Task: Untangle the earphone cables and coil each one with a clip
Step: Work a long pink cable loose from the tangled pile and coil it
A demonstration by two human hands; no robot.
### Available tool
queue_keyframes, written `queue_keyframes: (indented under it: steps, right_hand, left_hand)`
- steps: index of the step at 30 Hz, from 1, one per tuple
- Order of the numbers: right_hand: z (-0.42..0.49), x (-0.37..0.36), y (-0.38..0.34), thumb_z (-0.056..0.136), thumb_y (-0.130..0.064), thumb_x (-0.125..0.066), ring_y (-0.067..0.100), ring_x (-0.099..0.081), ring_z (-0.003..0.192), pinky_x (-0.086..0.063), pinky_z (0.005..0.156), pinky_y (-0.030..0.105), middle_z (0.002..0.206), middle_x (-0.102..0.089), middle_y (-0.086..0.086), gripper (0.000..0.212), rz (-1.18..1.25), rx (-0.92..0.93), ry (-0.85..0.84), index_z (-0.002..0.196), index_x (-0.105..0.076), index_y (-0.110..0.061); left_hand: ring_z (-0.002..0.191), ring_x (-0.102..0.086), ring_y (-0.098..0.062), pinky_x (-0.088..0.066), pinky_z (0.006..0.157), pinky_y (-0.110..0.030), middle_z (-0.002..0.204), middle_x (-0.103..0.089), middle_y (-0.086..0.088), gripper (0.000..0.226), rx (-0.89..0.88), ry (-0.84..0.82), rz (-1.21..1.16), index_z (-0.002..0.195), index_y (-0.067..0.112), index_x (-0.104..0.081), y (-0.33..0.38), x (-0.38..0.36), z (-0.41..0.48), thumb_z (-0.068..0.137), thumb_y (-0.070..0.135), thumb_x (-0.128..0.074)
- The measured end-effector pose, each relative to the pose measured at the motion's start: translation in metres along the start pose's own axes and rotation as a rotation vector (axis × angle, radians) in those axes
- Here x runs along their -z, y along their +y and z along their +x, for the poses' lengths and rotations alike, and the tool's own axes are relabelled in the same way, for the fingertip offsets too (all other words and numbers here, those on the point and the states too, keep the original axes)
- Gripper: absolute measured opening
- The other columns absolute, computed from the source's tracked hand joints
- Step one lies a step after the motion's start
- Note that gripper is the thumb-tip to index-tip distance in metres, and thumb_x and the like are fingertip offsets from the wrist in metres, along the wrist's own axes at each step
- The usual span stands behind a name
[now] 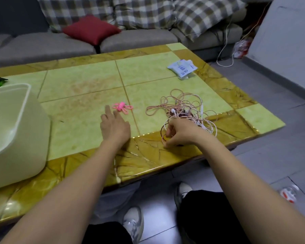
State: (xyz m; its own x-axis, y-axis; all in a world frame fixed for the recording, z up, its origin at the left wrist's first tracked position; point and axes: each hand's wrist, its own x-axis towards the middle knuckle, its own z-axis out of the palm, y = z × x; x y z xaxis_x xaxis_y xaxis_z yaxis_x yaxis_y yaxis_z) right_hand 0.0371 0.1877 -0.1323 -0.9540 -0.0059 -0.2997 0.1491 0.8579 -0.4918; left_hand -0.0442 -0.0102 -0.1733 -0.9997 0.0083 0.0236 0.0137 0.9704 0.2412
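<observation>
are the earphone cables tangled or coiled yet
Tangled: the earphone cables lie in one loose heap of crossing loops; the right hand pinches a strand.

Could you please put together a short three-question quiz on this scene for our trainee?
1. True or false: the clips lie left of the cables.
2. What does the right hand grip? A) clips B) cables C) nothing
3. Fill in: the hand nearer the clips is the ____ hand.
Key: 1 true; 2 B; 3 left hand.
</observation>
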Motion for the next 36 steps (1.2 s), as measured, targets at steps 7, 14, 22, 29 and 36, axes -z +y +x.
queue_keyframes:
  steps: [7, 14, 22, 29, 36]
  right_hand:
    - [-0.003, -0.003, -0.001, 0.074, -0.014, -0.068, 0.021, -0.053, 0.060, -0.042, 0.056, 0.029, 0.060, -0.055, 0.010, 0.016, -0.045, 0.007, 0.046, 0.062, -0.063, -0.005]
    - [-0.012, 0.003, 0.004, 0.078, -0.013, -0.069, 0.019, -0.062, 0.081, -0.051, 0.072, 0.033, 0.085, -0.066, 0.002, 0.009, -0.010, 0.035, 0.085, 0.086, -0.067, -0.015]
    - [-0.015, 0.006, 0.017, 0.075, -0.020, -0.082, 0.014, -0.056, 0.073, -0.041, 0.057, 0.023, 0.081, -0.061, -0.002, 0.026, 0.023, -0.040, -0.063, 0.091, -0.062, -0.018]
    - [-0.007, 0.011, 0.034, 0.084, -0.022, -0.065, 0.030, -0.054, 0.117, -0.049, 0.088, 0.038, 0.134, -0.049, 0.009, 0.053, -0.144, -0.125, 0.303, 0.134, -0.049, -0.020]
    - [0.002, 0.007, 0.024, 0.084, -0.015, -0.061, 0.033, -0.045, 0.119, -0.045, 0.091, 0.043, 0.127, -0.047, 0.015, 0.048, -0.048, 0.052, 0.707, 0.131, -0.053, -0.010]
  left_hand:
    - [0.108, -0.052, -0.034, -0.041, 0.089, -0.041, 0.113, -0.059, -0.015, 0.026, -0.120, 0.156, -0.310, 0.108, 0.007, -0.064, 0.010, 0.008, -0.029, 0.093, 0.021, -0.048]
    - [0.082, -0.062, -0.025, -0.042, 0.065, -0.030, 0.080, -0.068, 0.000, 0.036, -0.190, -0.229, -0.394, 0.079, 0.018, -0.067, 0.050, -0.002, -0.068, 0.087, 0.053, -0.060]
    - [0.091, -0.065, -0.027, -0.046, 0.070, -0.029, 0.089, -0.070, 0.001, 0.015, -0.094, -0.109, -0.281, 0.075, 0.024, -0.068, 0.068, -0.012, -0.075, 0.079, 0.038, -0.066]
    - [0.076, -0.067, -0.026, -0.054, 0.076, -0.042, 0.078, -0.072, -0.002, 0.023, -0.038, -0.078, -0.811, 0.081, 0.013, -0.060, 0.051, -0.004, -0.067, 0.087, 0.033, -0.050]
    - [0.065, -0.056, -0.019, -0.051, 0.067, -0.041, 0.068, -0.060, 0.001, 0.007, -0.006, -0.074, -0.992, 0.097, 0.014, -0.049, 0.028, 0.008, -0.065, 0.098, 0.017, -0.043]
